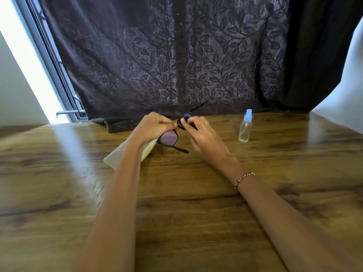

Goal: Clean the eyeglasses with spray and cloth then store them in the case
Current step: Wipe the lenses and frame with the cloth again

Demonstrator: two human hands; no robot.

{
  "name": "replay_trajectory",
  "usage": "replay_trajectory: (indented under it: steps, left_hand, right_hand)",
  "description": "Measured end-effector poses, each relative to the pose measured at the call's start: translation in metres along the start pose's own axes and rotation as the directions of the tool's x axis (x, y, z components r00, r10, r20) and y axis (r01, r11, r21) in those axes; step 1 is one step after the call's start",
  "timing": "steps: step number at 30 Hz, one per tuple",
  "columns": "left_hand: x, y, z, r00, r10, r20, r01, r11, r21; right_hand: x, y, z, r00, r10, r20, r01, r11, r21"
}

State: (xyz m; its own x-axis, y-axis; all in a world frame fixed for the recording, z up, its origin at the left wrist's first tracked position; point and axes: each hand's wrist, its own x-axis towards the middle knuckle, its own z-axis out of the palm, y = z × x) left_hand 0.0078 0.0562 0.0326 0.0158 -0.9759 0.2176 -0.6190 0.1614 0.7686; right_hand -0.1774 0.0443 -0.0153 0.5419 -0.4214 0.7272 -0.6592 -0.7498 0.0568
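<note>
Left hand (pixel 155 125): fingers curled in, pinching the eyeglasses at the bridge area, between the two lenses; the wrist lies over the pale case.
Right hand (pixel 198 132): thumb and fingers pressed onto the far lens, closed around a small dark cloth (pixel 181 124); a ring (pixel 207 123) shows on one finger.
Eyeglasses (pixel 168 138): dark frame with purple-tinted lenses, held above the surface between both hands, tilted so that one lens faces the camera and the other sits under the right fingers.
Temples: both unfolded; the near one (pixel 179 149) points toward the person, low over the wood, and the far one (pixel 210 104) rises against the curtain.
Cloth: mostly hidden by the right fingers; only a dark rounded patch shows on the far lens.
Case (pixel 117 156): pale, cream-coloured, lying flat on the surface under the left forearm, partly covered by it; whether it is open or closed cannot be told.
Spray bottle (pixel 245 126): clear body, light blue top, standing upright on the surface to the right of the hands, well apart from them.
Surface (pixel 176 193): brown wood grain with bright streaks of light on the left side.
Bracelet (pixel 243 179): beaded, on the right wrist.
Curtain (pixel 167 55): dark, with a leaf pattern, hanging behind the surface, its hem resting on the far edge.
Window frame (pixel 51 55): at the left, with bright daylight beside it.
</note>
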Motion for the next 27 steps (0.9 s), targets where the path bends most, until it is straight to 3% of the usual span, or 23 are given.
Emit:
replay_trajectory:
  steps: [4,9,14,19,23,27]
  left_hand:
    - [0.001,0.001,0.002,0.999,0.012,-0.030,-0.012,1.000,0.016]
    - [0.000,0.001,0.003,1.000,0.025,-0.006,-0.025,1.000,0.016]
    - [0.002,0.001,0.004,0.999,0.020,-0.027,-0.020,1.000,-0.003]
    - [0.001,0.000,0.005,1.000,0.022,-0.002,-0.022,1.000,-0.009]
    - [0.001,0.003,0.006,0.999,0.031,-0.018,-0.032,0.999,-0.026]
    - [0.001,0.000,0.006,0.999,-0.006,-0.043,0.005,1.000,-0.031]
  right_hand:
    - [-0.001,0.002,-0.002,0.993,0.107,-0.048,-0.108,0.994,-0.017]
    - [0.001,-0.005,-0.003,1.000,0.004,-0.020,-0.003,0.999,0.041]
    - [0.000,0.000,-0.005,0.990,0.124,-0.071,-0.126,0.991,-0.035]
    - [0.001,-0.009,-0.002,1.000,0.019,-0.019,-0.018,0.999,0.046]
    - [0.002,0.003,-0.009,0.993,0.102,-0.051,-0.107,0.990,-0.090]
    - [0.000,-0.006,-0.003,0.993,0.095,-0.074,-0.096,0.995,-0.003]
